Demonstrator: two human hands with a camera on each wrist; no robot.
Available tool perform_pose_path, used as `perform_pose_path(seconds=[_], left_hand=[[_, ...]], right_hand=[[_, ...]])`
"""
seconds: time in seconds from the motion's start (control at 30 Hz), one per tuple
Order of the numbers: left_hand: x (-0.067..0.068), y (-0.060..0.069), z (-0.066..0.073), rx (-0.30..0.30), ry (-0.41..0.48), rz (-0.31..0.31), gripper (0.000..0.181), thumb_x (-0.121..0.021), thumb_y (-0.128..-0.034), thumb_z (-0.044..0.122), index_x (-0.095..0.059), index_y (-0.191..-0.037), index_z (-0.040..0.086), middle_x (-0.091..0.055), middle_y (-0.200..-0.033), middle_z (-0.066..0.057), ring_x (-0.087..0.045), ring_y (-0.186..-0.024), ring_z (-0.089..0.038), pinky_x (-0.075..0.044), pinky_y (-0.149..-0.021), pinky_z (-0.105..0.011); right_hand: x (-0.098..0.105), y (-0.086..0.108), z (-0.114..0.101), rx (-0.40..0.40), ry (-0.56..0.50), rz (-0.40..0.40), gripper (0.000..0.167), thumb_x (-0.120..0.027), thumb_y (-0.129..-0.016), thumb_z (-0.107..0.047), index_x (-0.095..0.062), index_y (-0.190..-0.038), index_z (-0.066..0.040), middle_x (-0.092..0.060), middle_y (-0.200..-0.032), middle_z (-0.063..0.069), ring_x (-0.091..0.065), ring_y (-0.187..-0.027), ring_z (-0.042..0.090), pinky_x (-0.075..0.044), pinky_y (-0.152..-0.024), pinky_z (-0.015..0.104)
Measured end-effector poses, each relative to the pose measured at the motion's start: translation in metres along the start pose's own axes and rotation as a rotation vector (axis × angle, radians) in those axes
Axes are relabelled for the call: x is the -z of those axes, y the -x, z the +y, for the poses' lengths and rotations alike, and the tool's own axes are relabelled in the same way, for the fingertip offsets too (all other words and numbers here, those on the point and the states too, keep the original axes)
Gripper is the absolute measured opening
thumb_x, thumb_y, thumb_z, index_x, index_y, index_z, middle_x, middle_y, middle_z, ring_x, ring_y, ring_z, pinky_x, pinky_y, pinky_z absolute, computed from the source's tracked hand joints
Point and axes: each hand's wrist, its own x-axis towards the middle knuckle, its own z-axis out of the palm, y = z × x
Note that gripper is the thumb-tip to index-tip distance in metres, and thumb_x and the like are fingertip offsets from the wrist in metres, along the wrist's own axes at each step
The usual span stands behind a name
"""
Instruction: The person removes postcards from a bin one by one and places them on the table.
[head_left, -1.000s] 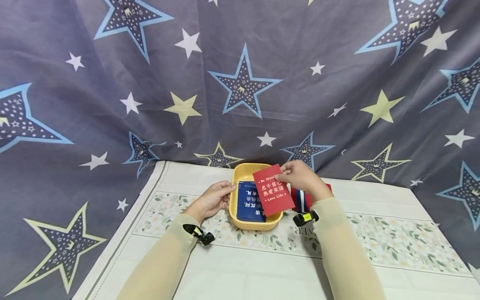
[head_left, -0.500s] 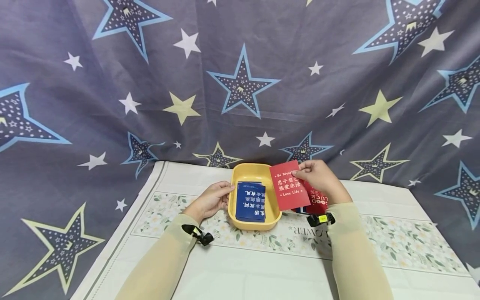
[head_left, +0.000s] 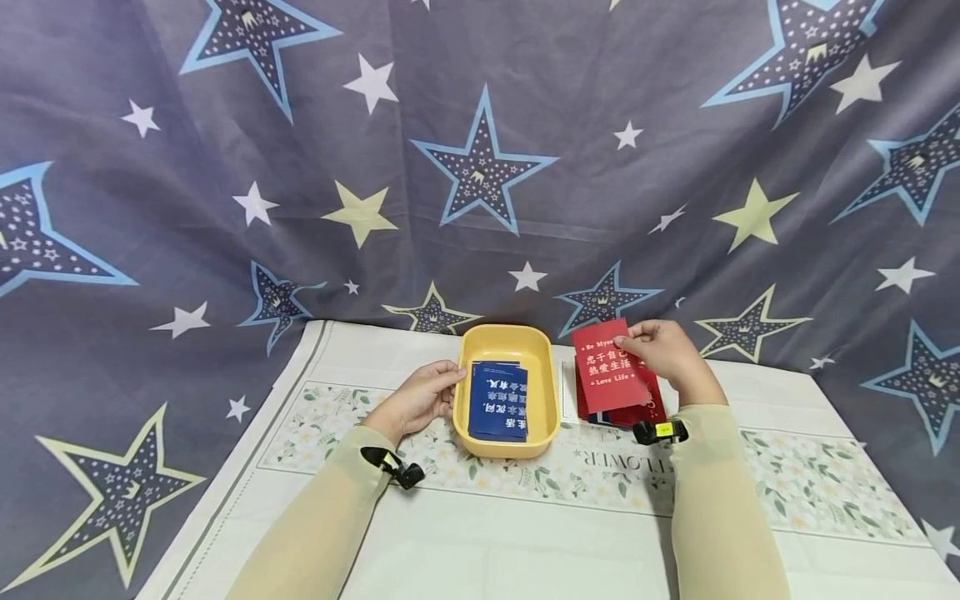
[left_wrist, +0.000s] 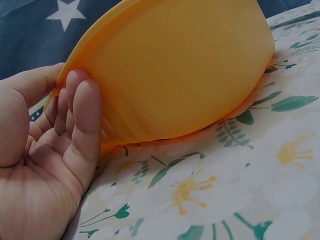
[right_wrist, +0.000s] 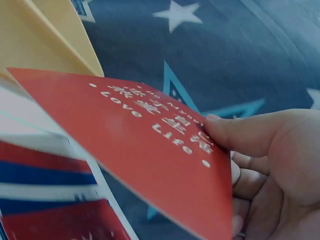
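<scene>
A flower-printed surface [head_left: 480, 533] carries our yellow tray [head_left: 543, 392]. Just beyond the tray's right edge lies a mostly red card pile [head_left: 655, 408]. Our left grip [head_left: 418, 398] pinches the tray's left rim; our right grip [head_left: 667, 354] pinches the edge of a red "Love Life" card [head_left: 610, 367] over the pile. Blue cards [head_left: 498, 404] lie inside the tray, leaving room at its far end.
</scene>
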Motion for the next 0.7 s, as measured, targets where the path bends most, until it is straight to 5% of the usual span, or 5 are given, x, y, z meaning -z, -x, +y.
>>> perform_pose_path(seconds=[0.27, 0.7], left_hand=[[0.001, 0.000, 0.000, 0.004, -0.001, 0.000, 0.014, -0.059, -0.1195, 0.019, -0.062, -0.109, 0.009, -0.072, -0.078, 0.000, -0.068, -0.061, -0.010, -0.065, -0.056, -0.026], [0.002, -0.001, 0.000, 0.001, 0.003, -0.010, 0.015, -0.059, -0.1197, 0.019, -0.061, -0.111, 0.007, -0.072, -0.079, 0.000, -0.068, -0.061, -0.009, -0.065, -0.057, -0.025]], right_hand=[[0.014, -0.003, 0.032, -0.129, -0.002, 0.039, 0.036, -0.070, -0.113, -0.032, -0.069, -0.125, 0.002, -0.071, -0.099, 0.002, -0.058, -0.086, 0.017, -0.051, -0.066, 0.030], [0.015, -0.007, 0.066, -0.241, 0.063, 0.059, 0.042, -0.067, -0.114, -0.028, -0.070, -0.134, 0.009, -0.071, -0.117, 0.020, -0.060, -0.103, 0.029, -0.050, -0.078, 0.034]])
